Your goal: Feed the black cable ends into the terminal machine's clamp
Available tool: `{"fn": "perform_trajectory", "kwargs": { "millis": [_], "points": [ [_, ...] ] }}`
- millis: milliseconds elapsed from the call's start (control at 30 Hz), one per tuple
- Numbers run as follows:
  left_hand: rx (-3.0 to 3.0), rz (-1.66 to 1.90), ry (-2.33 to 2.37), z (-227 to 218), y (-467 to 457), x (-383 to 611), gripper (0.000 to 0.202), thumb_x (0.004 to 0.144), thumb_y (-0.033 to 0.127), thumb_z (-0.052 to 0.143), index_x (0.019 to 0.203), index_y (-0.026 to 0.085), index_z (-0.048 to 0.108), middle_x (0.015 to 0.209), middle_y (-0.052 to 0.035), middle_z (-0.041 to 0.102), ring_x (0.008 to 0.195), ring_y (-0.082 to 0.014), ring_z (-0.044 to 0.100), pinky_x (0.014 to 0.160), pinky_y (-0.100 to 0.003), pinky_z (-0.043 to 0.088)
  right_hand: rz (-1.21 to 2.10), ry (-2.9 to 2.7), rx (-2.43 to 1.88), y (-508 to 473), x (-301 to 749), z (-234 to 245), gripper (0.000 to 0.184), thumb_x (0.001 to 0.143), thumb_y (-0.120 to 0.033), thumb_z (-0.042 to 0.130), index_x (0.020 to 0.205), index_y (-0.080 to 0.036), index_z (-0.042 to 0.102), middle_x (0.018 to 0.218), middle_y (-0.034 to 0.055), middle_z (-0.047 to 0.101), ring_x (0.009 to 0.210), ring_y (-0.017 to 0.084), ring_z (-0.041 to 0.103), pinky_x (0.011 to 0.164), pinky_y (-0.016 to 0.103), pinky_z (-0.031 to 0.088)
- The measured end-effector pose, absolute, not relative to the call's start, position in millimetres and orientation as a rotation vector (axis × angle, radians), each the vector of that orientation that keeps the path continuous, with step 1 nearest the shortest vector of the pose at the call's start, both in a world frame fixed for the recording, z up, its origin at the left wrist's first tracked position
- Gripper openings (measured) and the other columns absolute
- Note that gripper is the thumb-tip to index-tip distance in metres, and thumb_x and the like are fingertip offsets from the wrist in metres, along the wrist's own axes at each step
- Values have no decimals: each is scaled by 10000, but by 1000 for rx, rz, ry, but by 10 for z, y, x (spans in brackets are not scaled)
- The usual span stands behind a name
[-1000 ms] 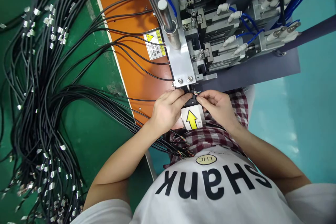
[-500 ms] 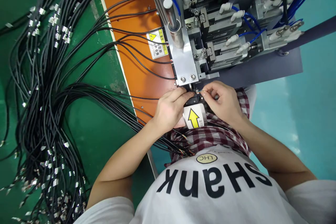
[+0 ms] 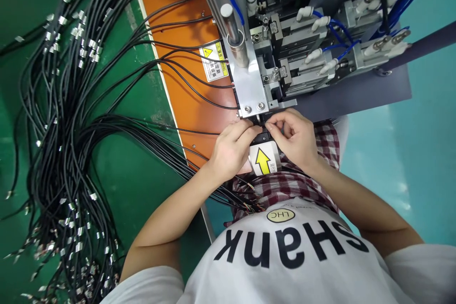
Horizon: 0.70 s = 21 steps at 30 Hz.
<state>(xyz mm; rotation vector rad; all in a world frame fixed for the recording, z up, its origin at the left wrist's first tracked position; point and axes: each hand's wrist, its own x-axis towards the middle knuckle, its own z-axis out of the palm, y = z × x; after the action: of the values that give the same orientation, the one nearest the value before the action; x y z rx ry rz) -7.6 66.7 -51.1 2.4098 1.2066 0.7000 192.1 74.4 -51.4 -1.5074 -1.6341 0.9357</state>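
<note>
My left hand (image 3: 232, 146) is closed at the near end of the machine, with thumb and fingertips pressed together over a small black fixture block (image 3: 261, 137). A single black cable (image 3: 199, 131) runs in from the left and passes under those fingers. On the block's other side my right hand (image 3: 295, 138) pinches thumb against forefinger, the tips almost meeting the left ones. What lies in that pinch is too small and covered to make out. Just below the block is a white label with a yellow arrow (image 3: 262, 160).
Above my hands stands the machine's metal bracket (image 3: 251, 92), with pneumatic cylinders and blue air hoses (image 3: 344, 33) to the right. Several black cables lie over the orange plate (image 3: 199, 104). A large cable bundle (image 3: 60, 118) covers the green surface at left; stripped wire ends (image 3: 251, 206) rest by my lap.
My right hand has shifted slightly left, bringing its pinched fingertips closer to the left hand. The left hand stays at the black block. The whole view has shifted a little.
</note>
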Motion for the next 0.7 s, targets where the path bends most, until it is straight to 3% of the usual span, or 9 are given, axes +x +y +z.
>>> {"fn": "perform_trajectory", "kwargs": {
  "millis": [200, 700],
  "points": [
    [2357, 652, 1207, -503, 660, -101, 279, 1017, 126, 421, 1186, 166, 640, 1120, -103, 671, 1057, -200, 659, 922, -343, 571, 954, -1605, -1546, 736, 1964, -544, 47, 887, -215, 659, 852, -200, 686, 745, -27, 596, 507, 85, 434, 573, 281, 386],
    [2338, 654, 1182, -477, 692, -132, 288, 1035, 154, 412, 1201, 159, 647, 1128, -99, 671, 1038, -185, 662, 896, -321, 584, 929, -1694, -1479, 751, 2012, -604, 108, 950, -253, 597, 861, -208, 640, 812, -3, 632, 592, 114, 514, 623, 287, 417]
  ]
}}
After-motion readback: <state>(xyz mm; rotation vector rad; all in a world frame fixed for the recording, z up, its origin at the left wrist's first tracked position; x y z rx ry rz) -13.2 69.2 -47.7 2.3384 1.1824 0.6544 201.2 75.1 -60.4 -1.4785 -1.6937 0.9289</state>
